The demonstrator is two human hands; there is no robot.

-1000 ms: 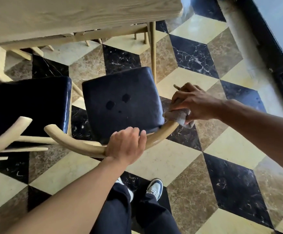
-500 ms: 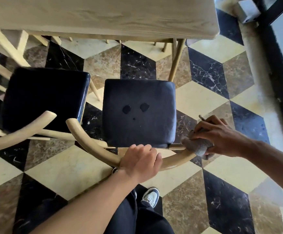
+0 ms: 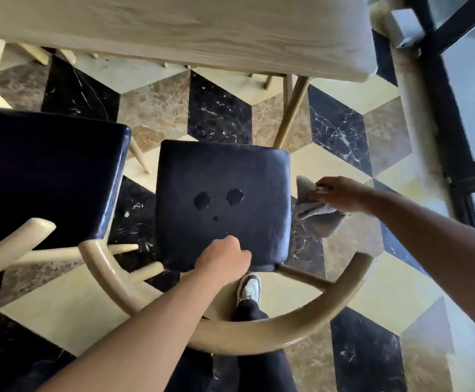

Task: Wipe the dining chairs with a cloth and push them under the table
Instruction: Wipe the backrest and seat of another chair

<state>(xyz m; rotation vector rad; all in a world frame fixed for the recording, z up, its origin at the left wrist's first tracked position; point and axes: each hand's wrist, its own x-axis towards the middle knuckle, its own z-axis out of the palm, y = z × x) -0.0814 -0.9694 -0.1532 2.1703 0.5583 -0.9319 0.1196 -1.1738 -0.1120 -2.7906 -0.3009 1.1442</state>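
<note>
Wiping is the step in hand, and the cloth (image 3: 314,213) is off the chair right now. The right hand (image 3: 341,193) pinches the grey cloth by one corner, fingers bunched on it, and holds it in the air just off the right edge of the seat (image 3: 222,205), with most of the cloth hanging loose below the hand. The left hand (image 3: 223,258) sits at the near edge of the seat, fingers curled under; whether it grips the seat edge or a part of the frame beneath it, I cannot tell.

The chair itself stands pulled out from the table (image 3: 174,29), a strip of tiled floor (image 3: 157,108) showing between the seat's far edge and the table edge. Its curved wooden backrest (image 3: 273,335) arcs below the left arm. A second chair (image 3: 46,176) stands just beside it on the left, also out from the table.

Look at the seat: two dark wet-looking blotches and a smaller dot sit near its middle. By my reading the next move calls for bringing the cloth in over the right edge and onto those marks, with the left hand steadying the chair. Pushing it under the table comes after.

Containers: none in view, nothing holding anything.
</note>
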